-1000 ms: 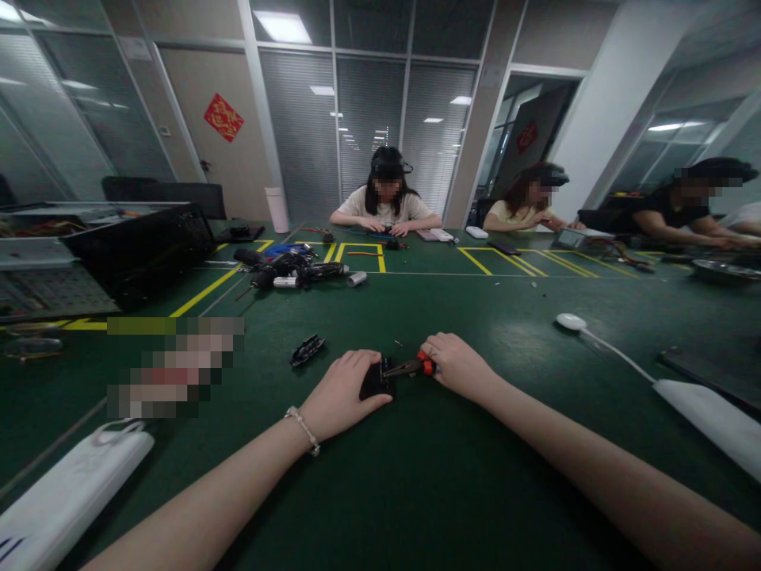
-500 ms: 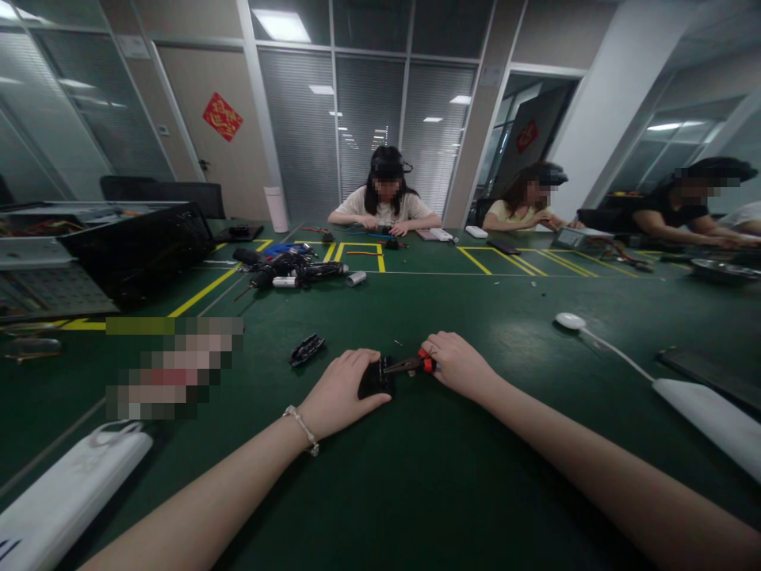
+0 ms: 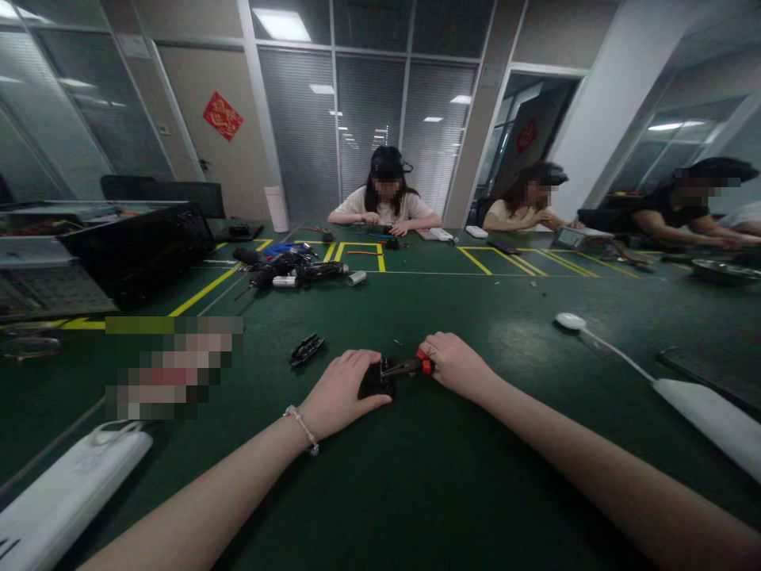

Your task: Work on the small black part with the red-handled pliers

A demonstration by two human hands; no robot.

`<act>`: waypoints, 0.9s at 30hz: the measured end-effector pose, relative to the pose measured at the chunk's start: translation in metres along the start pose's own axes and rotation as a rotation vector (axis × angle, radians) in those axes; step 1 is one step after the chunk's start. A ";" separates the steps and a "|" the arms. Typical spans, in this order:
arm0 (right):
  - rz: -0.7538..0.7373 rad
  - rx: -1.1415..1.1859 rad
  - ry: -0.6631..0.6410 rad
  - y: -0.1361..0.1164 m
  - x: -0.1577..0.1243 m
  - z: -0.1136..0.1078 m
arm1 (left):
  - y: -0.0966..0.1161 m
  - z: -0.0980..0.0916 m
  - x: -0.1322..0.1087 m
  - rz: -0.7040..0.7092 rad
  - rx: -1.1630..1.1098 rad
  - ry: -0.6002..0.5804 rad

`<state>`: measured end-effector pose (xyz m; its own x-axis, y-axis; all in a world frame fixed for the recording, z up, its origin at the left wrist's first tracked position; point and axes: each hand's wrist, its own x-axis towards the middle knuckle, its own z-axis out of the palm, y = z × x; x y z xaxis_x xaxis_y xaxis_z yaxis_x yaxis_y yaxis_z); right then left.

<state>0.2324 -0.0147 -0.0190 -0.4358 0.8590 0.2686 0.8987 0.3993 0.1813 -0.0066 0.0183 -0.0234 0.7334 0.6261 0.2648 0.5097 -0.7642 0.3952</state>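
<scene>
My left hand (image 3: 342,388) is closed round the left side of a small flat black part (image 3: 376,382), pressing it to the green table; its exact kind is not clear. In my right hand (image 3: 455,365) are needle-nose pliers (image 3: 423,363) with red handles, wrapped by the fingers. The dark jaws of the pliers point left, with their tips at the upper face of the black part. Whether the jaws grip anything is too small to tell. Another black part (image 3: 307,350), ridged and narrow, lies left of my left hand.
A heap of black cables and parts (image 3: 291,266) lies farther back, with a silver cylinder (image 3: 357,278) beside it. A black computer case (image 3: 143,254) stands at left. White devices (image 3: 77,500) lie at both sides. Several people work across the table (image 3: 535,460).
The pliers' jaws have shifted very slightly on the black part and look a little more apart. My left hand stays in place.
</scene>
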 end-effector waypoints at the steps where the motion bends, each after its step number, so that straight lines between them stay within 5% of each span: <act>1: -0.004 -0.005 0.001 0.001 0.000 0.001 | 0.000 0.000 0.000 0.002 0.001 0.003; 27: 0.080 -0.048 0.020 -0.001 -0.002 0.000 | -0.003 0.001 0.000 -0.002 -0.027 0.031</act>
<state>0.2320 -0.0166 -0.0199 -0.3644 0.8805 0.3031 0.9274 0.3136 0.2040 -0.0076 0.0204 -0.0254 0.7181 0.6324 0.2907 0.4988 -0.7589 0.4188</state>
